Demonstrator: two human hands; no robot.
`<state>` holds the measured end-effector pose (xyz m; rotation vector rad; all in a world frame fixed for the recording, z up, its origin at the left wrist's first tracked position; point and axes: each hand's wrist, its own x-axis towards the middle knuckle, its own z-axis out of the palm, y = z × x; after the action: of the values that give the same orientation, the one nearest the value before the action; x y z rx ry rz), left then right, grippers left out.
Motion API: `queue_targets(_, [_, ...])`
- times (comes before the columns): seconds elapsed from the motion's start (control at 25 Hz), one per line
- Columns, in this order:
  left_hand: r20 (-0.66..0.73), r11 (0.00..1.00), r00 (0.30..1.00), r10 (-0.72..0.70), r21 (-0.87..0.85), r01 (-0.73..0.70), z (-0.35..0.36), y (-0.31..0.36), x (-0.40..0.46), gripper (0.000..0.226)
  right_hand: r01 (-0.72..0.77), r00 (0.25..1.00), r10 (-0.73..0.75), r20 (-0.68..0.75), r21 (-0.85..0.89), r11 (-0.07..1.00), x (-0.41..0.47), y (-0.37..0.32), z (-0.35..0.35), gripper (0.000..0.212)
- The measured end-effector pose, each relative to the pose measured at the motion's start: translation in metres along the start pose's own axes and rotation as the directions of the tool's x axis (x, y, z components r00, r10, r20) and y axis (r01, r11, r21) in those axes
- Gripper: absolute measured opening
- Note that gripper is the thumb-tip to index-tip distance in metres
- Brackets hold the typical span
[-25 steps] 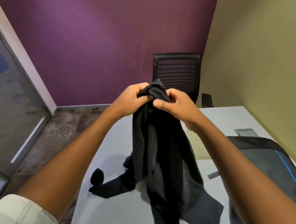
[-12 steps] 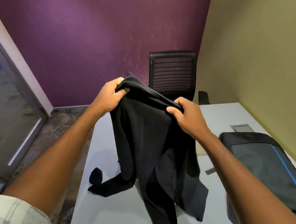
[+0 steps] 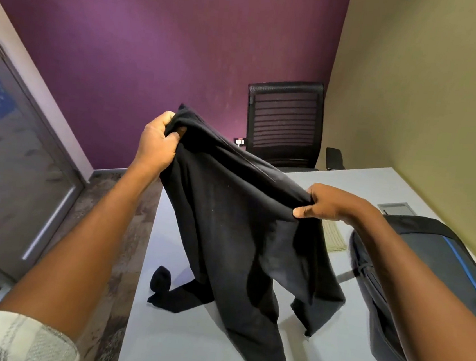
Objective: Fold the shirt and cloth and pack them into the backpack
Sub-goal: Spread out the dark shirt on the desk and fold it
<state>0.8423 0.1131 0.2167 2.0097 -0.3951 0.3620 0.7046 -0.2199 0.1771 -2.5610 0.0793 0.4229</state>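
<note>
Table (image 3: 362, 187); shirt (image 3: 241, 224) hangs (lengthwise down)

Two bare hands, left (image 3: 158, 139) and right (image 3: 328, 203). One black fabric shirt (image 3: 240, 227), one pale ribbed folded cloth (image 3: 333, 236), one grey backpack with blue piping (image 3: 428, 259), one black mesh-backed office chair (image 3: 285, 120), one white worktop (image 3: 190, 346).

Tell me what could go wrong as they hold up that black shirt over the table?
A sleeve of the black shirt trails near the table edge and may slide off. The left hand and right hand hold it unevenly, so it may fold crooked. Spread out, it may cover the cloth.
</note>
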Motion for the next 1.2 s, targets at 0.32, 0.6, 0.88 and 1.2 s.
queue_targets(0.32, [-0.179,0.993,0.980,-0.088,0.064,0.101,-0.015,-0.027,0.001,0.006,0.242,0.928,-0.123,-0.352,0.317,0.917,-0.014,0.002,-0.005,0.057])
queue_targets(0.6, [-0.214,0.904,0.950,-0.228,0.316,0.288,0.009,-0.037,0.012,0.017,0.153,0.985,-0.160,-0.060,0.725,0.671,-0.012,-0.045,-0.002,0.049])
queue_targets(0.88, [-0.061,0.960,0.963,-0.264,0.078,0.268,0.078,-0.025,-0.107,0.044,0.201,0.969,0.010,-0.247,0.813,0.547,0.008,-0.090,0.007,0.025])
queue_targets(1.2, [0.078,0.942,0.940,-0.332,-0.016,0.334,0.149,-0.010,-0.206,0.058,0.122,0.972,0.113,-0.204,0.858,0.500,0.010,-0.101,0.013,0.027])
